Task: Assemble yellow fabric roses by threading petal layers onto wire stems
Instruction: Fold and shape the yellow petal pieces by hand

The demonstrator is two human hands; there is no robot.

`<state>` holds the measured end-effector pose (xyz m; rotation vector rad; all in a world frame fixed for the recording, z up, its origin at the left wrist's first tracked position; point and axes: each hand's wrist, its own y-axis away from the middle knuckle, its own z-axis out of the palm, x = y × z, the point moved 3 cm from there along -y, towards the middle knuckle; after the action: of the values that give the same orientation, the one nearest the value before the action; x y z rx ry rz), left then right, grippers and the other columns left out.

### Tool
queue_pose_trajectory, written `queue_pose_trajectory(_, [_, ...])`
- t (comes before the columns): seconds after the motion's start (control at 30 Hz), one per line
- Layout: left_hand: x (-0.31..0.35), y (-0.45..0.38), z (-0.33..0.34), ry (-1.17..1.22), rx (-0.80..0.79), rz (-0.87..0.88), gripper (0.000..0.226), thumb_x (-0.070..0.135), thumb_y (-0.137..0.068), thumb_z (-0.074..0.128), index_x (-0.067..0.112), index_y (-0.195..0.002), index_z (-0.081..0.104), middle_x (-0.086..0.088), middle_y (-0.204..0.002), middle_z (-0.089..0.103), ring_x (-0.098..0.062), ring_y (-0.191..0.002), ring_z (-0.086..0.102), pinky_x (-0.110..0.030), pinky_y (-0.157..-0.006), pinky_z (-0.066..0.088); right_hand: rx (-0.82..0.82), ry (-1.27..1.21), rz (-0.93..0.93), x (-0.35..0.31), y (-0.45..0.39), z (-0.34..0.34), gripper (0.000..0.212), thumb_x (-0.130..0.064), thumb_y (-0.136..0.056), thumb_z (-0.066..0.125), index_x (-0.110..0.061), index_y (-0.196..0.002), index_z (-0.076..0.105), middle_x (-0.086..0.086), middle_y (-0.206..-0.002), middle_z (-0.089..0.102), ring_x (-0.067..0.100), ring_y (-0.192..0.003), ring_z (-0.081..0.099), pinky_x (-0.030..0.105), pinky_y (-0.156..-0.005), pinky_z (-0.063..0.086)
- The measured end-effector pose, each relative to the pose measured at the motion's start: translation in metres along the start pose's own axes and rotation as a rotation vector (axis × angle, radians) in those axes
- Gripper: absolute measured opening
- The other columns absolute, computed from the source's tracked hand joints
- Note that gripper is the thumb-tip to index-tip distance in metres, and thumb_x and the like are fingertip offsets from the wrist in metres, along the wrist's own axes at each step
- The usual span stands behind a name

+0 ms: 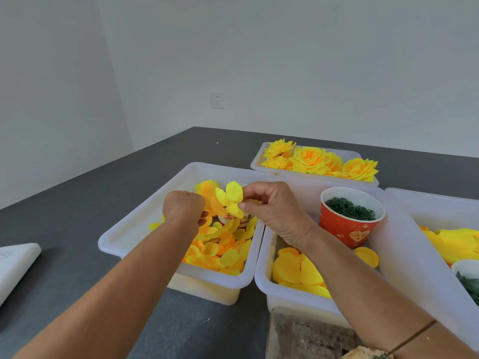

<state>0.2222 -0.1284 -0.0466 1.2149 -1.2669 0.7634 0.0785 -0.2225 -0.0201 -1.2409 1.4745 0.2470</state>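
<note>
I had both hands raised over the bin of small petals (145, 224), which sat near the middle of the dark worktop (77, 203). My left hand (183, 207) was curled into a fist around the orange-yellow petal cluster (208, 193); whatever stem ran through it was hidden inside the fingers, so I could not tell if wire was there. My right hand (272, 203) pinched the bright yellow petal layer (230, 196) between thumb and forefinger, holding it upright just beside the cluster and touching it. Below them loose small petals (225, 255) lay heaped in that bin, around a small printed cup (233, 218) mostly covered by my hands.

The next bin to the right (261, 278), touching the first, held large flat petals (298, 273) toward its near end and a red paper cup (347, 229) filled with dark green rings (350, 209). A third bin (404, 255) at the right edge held more yellow fabric (456, 242) and something green in a white container, too cropped to identify. Toward the far edge of the worktop, a shallower tray (256, 159) carried finished yellow roses (311, 159). A white slab (15, 265) lay at the left edge. On the wall behind was a socket (217, 100).
</note>
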Motion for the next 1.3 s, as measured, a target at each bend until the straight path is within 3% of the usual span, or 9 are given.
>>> queue_pose_trajectory(0.17, [-0.004, -0.003, 0.001, -0.071, -0.009, -0.002, 0.008, 0.001, -0.086, 0.052, -0.002, -0.079, 0.056, -0.014, -0.080, 0.053, -0.026, -0.071, 0.049, -0.032, -0.064, 0.039, -0.079, 0.057, -0.037, -0.001, 0.004, 0.005, 0.022, 0.011, -0.076, 0.067, -0.002, -0.093, 0.072, -0.004, -0.077, 0.068, 0.002, -0.071, 0.063, 0.016, -0.069, 0.052])
queue_pose_trajectory(0.27, [-0.001, -0.001, 0.001, -0.091, -0.019, 0.037, 0.021, 0.006, -0.086, 0.059, 0.005, -0.069, 0.047, -0.006, -0.066, 0.039, -0.020, -0.057, 0.035, -0.029, -0.057, 0.032, -0.110, 0.181, -0.067, -0.001, 0.006, 0.008, 0.014, 0.006, -0.074, 0.072, 0.003, -0.088, 0.073, 0.013, -0.081, 0.069, 0.012, -0.071, 0.060, 0.025, -0.069, 0.052])
queue_pose_trajectory(0.57, [0.003, -0.001, -0.003, -0.117, 0.042, 0.196, 0.027, 0.004, -0.087, 0.050, 0.012, -0.062, 0.042, -0.006, -0.065, 0.040, -0.024, -0.067, 0.036, -0.026, -0.052, 0.029, -0.336, 0.252, 0.074, 0.002, 0.011, 0.013, 0.037, 0.000, -0.079, 0.063, -0.013, -0.114, 0.068, -0.001, -0.099, 0.073, -0.002, -0.094, 0.064, 0.010, -0.087, 0.047])
queue_pose_trajectory(0.67, [0.004, 0.003, 0.000, -0.153, 0.077, 0.251, 0.014, 0.002, -0.084, 0.048, 0.010, -0.074, 0.053, -0.010, -0.070, 0.042, -0.022, -0.063, 0.034, -0.029, -0.052, 0.027, -0.301, 0.156, 0.119, 0.002, 0.008, 0.010, 0.028, -0.004, -0.085, 0.061, -0.011, -0.111, 0.070, 0.001, -0.101, 0.072, 0.004, -0.099, 0.065, 0.017, -0.091, 0.049])
queue_pose_trajectory(0.8, [0.008, 0.012, 0.005, -0.152, 0.001, 0.380, 0.017, 0.003, -0.082, 0.051, 0.001, -0.071, 0.064, -0.015, -0.078, 0.064, -0.029, -0.068, 0.054, -0.040, -0.066, 0.049, -0.182, 0.072, 0.132, -0.001, 0.005, -0.002, 0.018, -0.008, -0.089, 0.061, -0.009, -0.102, 0.072, 0.006, -0.095, 0.074, 0.011, -0.096, 0.067, 0.029, -0.094, 0.050])
queue_pose_trajectory(0.9, [0.011, 0.022, 0.012, -0.170, -0.108, 0.516, 0.026, 0.004, -0.086, 0.048, 0.011, -0.067, 0.065, -0.011, -0.080, 0.070, -0.029, -0.079, 0.067, -0.043, -0.077, 0.054, -0.126, 0.010, 0.146, -0.008, 0.006, -0.014, 0.016, -0.003, -0.087, 0.061, -0.003, -0.099, 0.072, 0.011, -0.092, 0.073, 0.012, -0.092, 0.068, 0.024, -0.091, 0.050])
queue_pose_trajectory(1.03, [0.010, 0.034, 0.022, -0.227, -0.239, 0.653, 0.023, 0.005, -0.088, 0.049, 0.008, -0.072, 0.066, -0.008, -0.076, 0.069, -0.013, -0.064, 0.066, -0.033, -0.064, 0.053, -0.085, -0.017, 0.158, -0.022, 0.009, -0.031, 0.014, -0.002, -0.086, 0.062, -0.005, -0.095, 0.073, 0.008, -0.089, 0.073, 0.009, -0.092, 0.066, 0.020, -0.090, 0.048])
queue_pose_trajectory(1.13, [0.009, 0.047, 0.029, -0.299, -0.337, 0.745, 0.022, 0.004, -0.088, 0.050, 0.004, -0.074, 0.066, -0.005, -0.070, 0.067, -0.009, -0.057, 0.064, -0.027, -0.057, 0.048, -0.023, -0.018, 0.219, -0.023, 0.022, -0.048, 0.012, -0.009, -0.087, 0.062, -0.013, -0.091, 0.073, 0.009, -0.092, 0.073, 0.018, -0.101, 0.065, 0.031, -0.087, 0.049])
queue_pose_trajectory(1.3, [0.018, 0.070, 0.041, -0.348, -0.465, 0.855, 0.020, 0.000, -0.088, 0.051, 0.000, -0.075, 0.066, -0.003, -0.068, 0.066, -0.004, -0.054, 0.061, -0.021, -0.060, 0.050, 0.094, -0.013, 0.333, -0.009, 0.054, -0.084, 0.008, -0.007, -0.083, 0.067, -0.013, -0.084, 0.073, 0.007, -0.087, 0.074, 0.020, -0.094, 0.068, 0.039, -0.091, 0.052])
